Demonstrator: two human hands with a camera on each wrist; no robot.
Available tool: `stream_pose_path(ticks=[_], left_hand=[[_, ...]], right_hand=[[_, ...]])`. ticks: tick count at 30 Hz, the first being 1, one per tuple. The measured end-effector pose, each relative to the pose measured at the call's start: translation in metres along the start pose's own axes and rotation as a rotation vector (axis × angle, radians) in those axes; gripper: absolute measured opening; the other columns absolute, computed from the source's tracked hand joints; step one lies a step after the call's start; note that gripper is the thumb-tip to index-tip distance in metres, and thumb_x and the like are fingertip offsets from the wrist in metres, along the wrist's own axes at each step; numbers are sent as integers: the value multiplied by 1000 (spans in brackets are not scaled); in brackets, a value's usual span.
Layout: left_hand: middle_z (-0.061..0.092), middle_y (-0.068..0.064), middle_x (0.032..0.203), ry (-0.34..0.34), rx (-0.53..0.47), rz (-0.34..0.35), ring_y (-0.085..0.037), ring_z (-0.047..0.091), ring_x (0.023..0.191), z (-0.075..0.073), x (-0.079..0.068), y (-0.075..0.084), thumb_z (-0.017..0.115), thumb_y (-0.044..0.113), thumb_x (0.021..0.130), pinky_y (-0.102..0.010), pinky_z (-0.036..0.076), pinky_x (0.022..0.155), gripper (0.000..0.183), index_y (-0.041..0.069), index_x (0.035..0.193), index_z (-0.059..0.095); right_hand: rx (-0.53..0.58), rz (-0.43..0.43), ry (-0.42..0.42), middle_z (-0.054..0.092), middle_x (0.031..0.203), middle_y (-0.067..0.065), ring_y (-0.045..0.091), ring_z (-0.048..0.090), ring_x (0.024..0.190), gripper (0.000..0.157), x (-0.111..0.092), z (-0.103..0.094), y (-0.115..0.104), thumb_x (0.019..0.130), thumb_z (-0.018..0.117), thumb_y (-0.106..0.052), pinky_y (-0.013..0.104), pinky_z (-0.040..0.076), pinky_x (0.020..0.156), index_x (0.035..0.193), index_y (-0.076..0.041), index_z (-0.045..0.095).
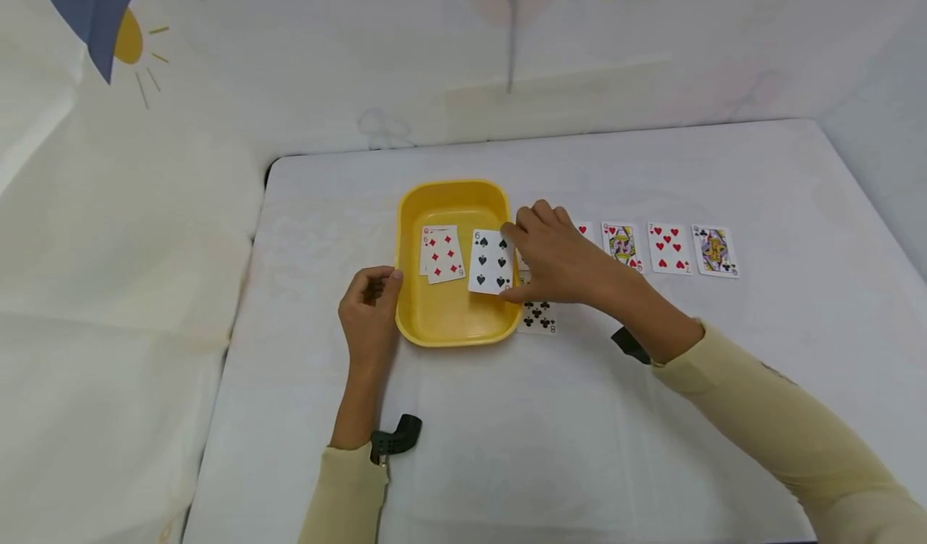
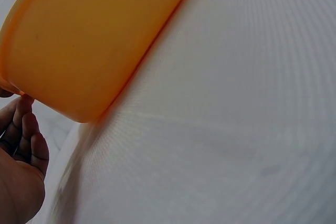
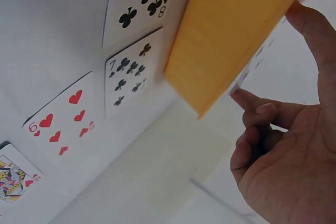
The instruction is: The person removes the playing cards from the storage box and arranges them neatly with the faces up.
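A yellow plastic tray (image 1: 456,331) stands on the table. My left hand (image 1: 368,311) grips its left rim, thumb over the edge; in the left wrist view its fingertips meet the rim from outside. Between thumb and fingers, my right hand (image 1: 554,254) holds the six of spades (image 1: 489,262) by its right edge, over the tray's right half. Inside the tray, a six of diamonds (image 1: 444,256) overlaps another red card, mostly covered. The eight of clubs (image 1: 537,317) lies against the tray's right side. The seven of clubs (image 3: 128,72) shows in the right wrist view.
To the right, a row of face-up cards holds the six of hearts (image 3: 60,121), a face card of hearts (image 1: 621,246), the seven of hearts (image 1: 669,249) and a face card of clubs (image 1: 715,251). White cloth covers the table (image 1: 507,447); a printed curtain (image 1: 304,69) hangs behind.
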State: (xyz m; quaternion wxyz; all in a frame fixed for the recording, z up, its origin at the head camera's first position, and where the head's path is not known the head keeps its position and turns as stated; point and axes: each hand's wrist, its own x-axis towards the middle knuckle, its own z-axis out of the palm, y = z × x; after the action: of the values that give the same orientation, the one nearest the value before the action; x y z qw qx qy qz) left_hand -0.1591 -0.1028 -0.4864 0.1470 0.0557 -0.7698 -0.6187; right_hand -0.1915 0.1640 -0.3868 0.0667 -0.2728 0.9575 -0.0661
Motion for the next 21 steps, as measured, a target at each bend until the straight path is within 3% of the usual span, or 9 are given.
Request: stream_pose_path(ticks=[14,21], left_hand=[[65,-8,98,11,3,-9,-17,55,86,0,2,-1,68,23,97,-24,46,78,21,4,106,70],[65,-14,97,-2,9,-18,-18,55,86,-4,-5,32,65,12,97,-22,46,77,19,-5,106,68]], right_hand=[[6,7,18,48,110,9,28,36,105,95,-19,-8,9,72,82,-62,43,31,88,138,-1,53],[1,12,33,50,111,9,28,38,108,93,-29,-8,16,71,84,-59,42,31,87,138,-2,54]])
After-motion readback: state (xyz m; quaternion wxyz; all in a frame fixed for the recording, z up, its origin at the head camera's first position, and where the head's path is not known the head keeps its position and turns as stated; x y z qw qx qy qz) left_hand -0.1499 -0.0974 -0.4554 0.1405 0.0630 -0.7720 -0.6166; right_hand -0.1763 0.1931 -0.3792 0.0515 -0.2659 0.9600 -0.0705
